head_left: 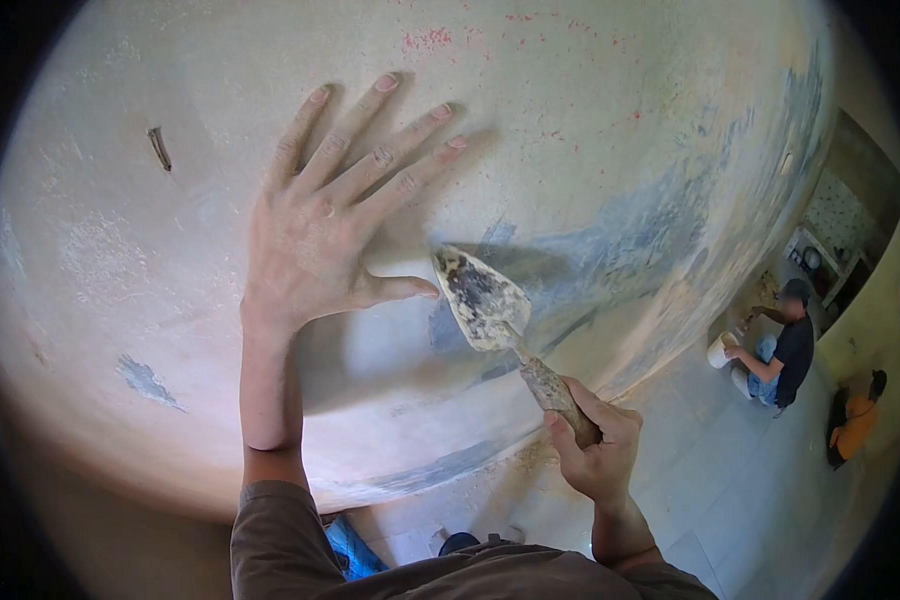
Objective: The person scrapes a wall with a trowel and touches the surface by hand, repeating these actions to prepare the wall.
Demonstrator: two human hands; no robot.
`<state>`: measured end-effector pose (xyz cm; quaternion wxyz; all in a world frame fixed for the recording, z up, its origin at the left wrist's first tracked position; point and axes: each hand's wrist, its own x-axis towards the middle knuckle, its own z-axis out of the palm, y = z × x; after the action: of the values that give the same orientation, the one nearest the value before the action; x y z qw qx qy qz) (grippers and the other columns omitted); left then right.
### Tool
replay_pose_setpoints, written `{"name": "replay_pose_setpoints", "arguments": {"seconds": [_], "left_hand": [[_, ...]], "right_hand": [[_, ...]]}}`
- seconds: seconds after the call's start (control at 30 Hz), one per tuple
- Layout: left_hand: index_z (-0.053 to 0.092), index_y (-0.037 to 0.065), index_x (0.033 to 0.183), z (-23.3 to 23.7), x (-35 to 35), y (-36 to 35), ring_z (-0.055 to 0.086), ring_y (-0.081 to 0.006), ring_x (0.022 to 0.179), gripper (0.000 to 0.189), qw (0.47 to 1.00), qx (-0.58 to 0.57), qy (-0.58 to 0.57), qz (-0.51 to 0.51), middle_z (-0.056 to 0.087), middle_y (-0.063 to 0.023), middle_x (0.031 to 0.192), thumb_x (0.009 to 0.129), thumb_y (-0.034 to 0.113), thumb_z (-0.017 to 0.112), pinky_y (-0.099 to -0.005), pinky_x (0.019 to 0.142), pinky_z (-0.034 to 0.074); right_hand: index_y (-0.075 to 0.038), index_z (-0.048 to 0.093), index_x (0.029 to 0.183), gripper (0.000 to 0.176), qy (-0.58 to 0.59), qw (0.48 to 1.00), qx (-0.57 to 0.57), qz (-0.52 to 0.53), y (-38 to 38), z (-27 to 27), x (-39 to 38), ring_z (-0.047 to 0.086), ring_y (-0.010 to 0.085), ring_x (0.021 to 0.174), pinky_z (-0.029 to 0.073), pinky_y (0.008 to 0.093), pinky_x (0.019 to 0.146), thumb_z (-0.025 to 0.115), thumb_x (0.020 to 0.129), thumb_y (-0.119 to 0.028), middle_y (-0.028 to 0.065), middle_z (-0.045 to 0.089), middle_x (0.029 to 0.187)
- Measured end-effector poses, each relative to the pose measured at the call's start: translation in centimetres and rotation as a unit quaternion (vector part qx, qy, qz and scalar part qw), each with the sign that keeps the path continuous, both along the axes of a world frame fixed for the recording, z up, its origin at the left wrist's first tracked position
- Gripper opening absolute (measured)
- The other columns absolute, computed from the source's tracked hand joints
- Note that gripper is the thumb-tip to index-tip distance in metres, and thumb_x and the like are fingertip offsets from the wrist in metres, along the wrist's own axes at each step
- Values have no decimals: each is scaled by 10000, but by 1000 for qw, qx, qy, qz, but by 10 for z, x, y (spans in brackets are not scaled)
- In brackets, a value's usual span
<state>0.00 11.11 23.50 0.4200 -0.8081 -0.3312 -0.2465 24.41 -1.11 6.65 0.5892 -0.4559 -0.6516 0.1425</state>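
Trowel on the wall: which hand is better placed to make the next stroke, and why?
Probably the right: the right hand grips the trowel, its blade at the wall; the left hand lies flat on the wall, holding nothing.

No readable text or labels anywhere.

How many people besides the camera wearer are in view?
2: a dark-shirted person crouches by a white bucket at right; a person in orange is farther right. Others may be hidden.
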Motion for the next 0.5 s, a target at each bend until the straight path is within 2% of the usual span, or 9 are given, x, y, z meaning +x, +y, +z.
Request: {"name": "replay_pose_setpoints", "arguments": {"seconds": [0.13, 0.33, 0.43, 0.5], "left_hand": [[420, 405, 1485, -3, 0, 1, 294, -195, 1488, 1251, 1000, -2, -3, -11, 427, 137, 1541, 322, 747, 728, -517, 1270, 181], [419, 404, 1487, -1, 0, -2, 293, -199, 1488, 1239, 1000, -8, 0, -3, 428, 130, 1542, 337, 775, 694, -515, 1272, 173], [421, 404, 1486, -2, 0, 0, 292, -200, 1489, 1234, 1000, -5, -1, -8, 429, 128, 1542, 339, 776, 688, -518, 1270, 176], [421, 405, 1485, -2, 0, 0, 291, -200, 1489, 1232, 1000, -1, 1, -4, 426, 129, 1543, 344, 788, 683, -519, 1269, 176]], "right_hand": [[50, 666, 1185, 377, -5, 999, -31, 18, -2, 19, -6, 659, 136, 629, 512, 268, 602, 735, 827, -46, 134, 685, 744], [39, 671, 1172, 359, 7, 1000, -5, -14, -8, 0, 0, 647, 127, 607, 504, 259, 590, 728, 830, -57, 125, 673, 720], [36, 673, 1170, 360, -2, 1000, -8, -11, -6, 7, -4, 646, 127, 604, 503, 258, 585, 731, 828, -59, 126, 676, 720], [76, 670, 1150, 354, 18, 1000, -22, -1, -1, 15, -10, 596, 103, 587, 468, 242, 568, 722, 828, -61, 113, 653, 688]]}}
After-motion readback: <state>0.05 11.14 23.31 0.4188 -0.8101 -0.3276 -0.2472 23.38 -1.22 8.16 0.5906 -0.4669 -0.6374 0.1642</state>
